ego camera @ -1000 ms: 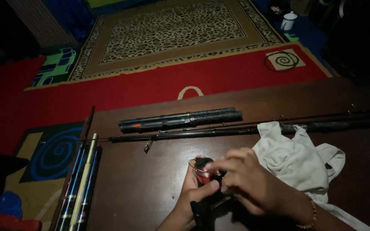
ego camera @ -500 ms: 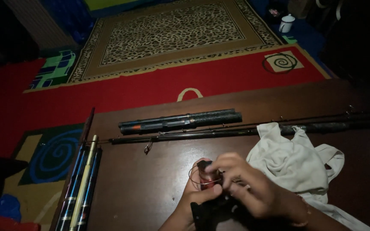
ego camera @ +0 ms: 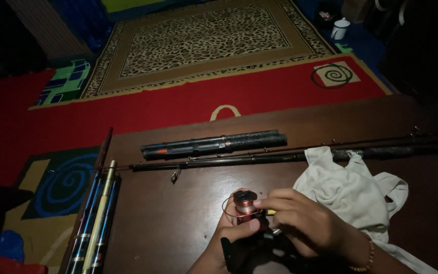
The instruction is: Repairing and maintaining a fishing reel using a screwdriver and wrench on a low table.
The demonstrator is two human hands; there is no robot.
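Observation:
A small fishing reel with a reddish spool (ego camera: pixel 245 203) is held upright over the brown table (ego camera: pixel 178 213). My left hand (ego camera: pixel 229 238) grips the reel's dark body from below. My right hand (ego camera: pixel 305 223) is closed on the reel's right side, fingertips pinching near the spool, with a small yellow bit showing between them. A thin loop of line curls off the spool to the left. The lower part of the reel is hidden by both hands.
A white cloth (ego camera: pixel 356 190) lies right of my hands. Long dark rod sections (ego camera: pixel 280 156) and a thicker collapsed rod (ego camera: pixel 214 144) lie across the table's far side. Several slim rods (ego camera: pixel 97 218) rest along the left edge. Patterned rugs (ego camera: pixel 204 45) cover the floor; a white mug (ego camera: pixel 339 29) stands far right.
Both hands have shifted slightly lower and to the right with the reel. The fingers of the right hand have regripped near the spool. Rods and cloth have not moved.

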